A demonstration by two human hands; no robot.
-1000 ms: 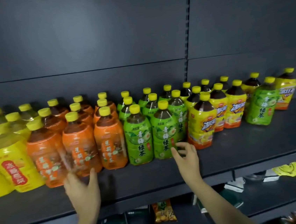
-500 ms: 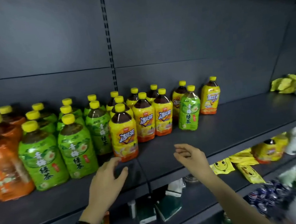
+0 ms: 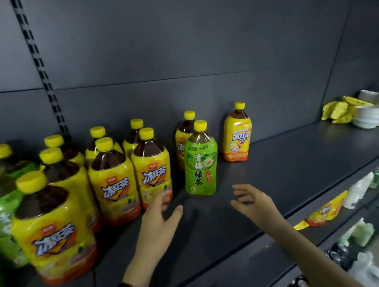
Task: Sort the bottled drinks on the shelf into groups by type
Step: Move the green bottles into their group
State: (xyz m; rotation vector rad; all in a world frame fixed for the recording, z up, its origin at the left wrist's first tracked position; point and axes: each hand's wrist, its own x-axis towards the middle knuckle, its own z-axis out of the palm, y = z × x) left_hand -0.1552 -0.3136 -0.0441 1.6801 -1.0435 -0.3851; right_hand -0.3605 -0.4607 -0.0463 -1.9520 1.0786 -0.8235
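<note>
Green tea bottle (image 3: 200,163) seen upright on shelf (image 3: 292,174), set between yellow bottle group (image 3: 115,181) at left and lone yellow bottle (image 3: 236,133) at right. Left hand (image 3: 159,219) held wide, fingers spread, nothing gripped; fingertips seen against base of group's right front bottle, contact not discernible. Right hand (image 3: 253,201) held wide, fingers relaxed, nothing gripped, placed near green tea bottle's base.
</note>
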